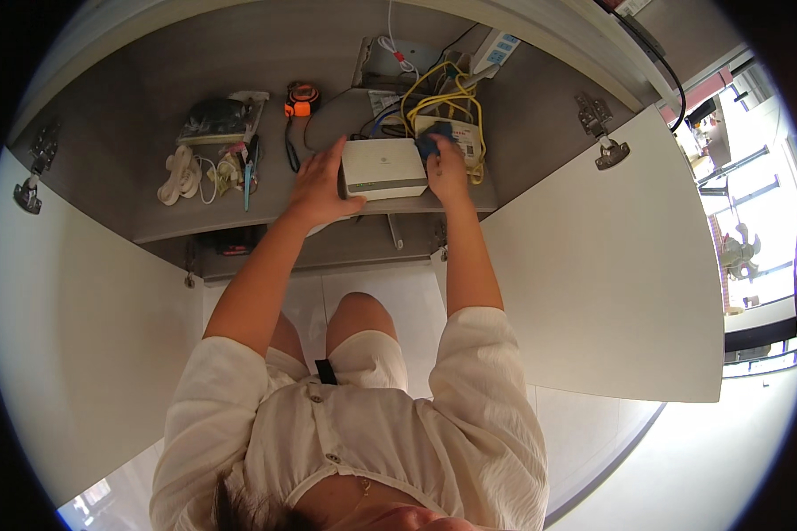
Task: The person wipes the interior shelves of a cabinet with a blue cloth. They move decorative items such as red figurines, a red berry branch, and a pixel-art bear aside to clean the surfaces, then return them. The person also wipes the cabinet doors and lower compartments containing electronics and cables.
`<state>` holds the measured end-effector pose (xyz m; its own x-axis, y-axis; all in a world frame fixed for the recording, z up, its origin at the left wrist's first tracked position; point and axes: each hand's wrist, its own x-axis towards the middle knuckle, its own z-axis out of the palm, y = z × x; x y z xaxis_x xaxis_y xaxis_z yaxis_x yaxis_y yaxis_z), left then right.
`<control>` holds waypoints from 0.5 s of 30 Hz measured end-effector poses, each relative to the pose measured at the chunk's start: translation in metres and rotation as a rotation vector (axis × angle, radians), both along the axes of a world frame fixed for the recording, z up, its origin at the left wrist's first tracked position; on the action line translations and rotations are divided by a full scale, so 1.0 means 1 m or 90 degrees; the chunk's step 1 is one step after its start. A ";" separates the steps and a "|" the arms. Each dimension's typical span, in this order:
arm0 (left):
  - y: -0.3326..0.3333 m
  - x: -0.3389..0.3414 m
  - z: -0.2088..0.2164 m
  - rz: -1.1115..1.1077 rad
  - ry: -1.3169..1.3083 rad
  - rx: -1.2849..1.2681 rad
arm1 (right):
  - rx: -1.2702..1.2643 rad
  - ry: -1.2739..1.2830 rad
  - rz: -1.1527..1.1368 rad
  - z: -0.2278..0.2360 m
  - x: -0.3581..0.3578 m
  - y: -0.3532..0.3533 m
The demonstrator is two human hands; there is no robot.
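Observation:
A white router (383,165) with a grey front strip sits near the front edge of the cabinet shelf. My left hand (321,183) grips its left side, thumb at the front corner and fingers along the side. At the router's right side, my right hand (448,173) is closed on a dark blue cloth (433,139), most of it bunched behind the fingers. Just behind that cloth lies a white box (465,142) with a label, yellow cables (480,115) looped around it.
An orange-black tape measure (302,100), a white power strip cord (180,175) and a black bundle (217,118) lie on the shelf's left. A blue-white power strip (493,53) leans at the back. Open doors (607,257) flank me; a lower shelf (328,252) sits below.

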<state>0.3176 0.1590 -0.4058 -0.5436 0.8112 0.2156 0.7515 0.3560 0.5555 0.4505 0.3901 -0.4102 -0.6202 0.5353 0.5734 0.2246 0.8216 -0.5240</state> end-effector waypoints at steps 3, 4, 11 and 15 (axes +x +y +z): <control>0.002 0.000 -0.003 0.011 -0.004 0.001 | -0.368 -0.005 0.174 0.009 0.019 -0.007; 0.002 -0.001 -0.005 0.011 -0.001 0.009 | -0.432 0.118 0.131 0.011 0.028 -0.011; 0.001 0.000 -0.010 0.012 0.021 0.056 | -0.425 0.652 -0.114 0.055 0.096 -0.059; 0.007 -0.001 -0.014 0.028 0.059 0.077 | -0.243 0.480 -0.202 -0.016 0.096 0.009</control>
<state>0.3169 0.1655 -0.4201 -0.5510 0.7520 0.3618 0.7869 0.3238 0.5253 0.5460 0.3994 -0.4264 0.0575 0.8545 0.5163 -0.1033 0.5195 -0.8482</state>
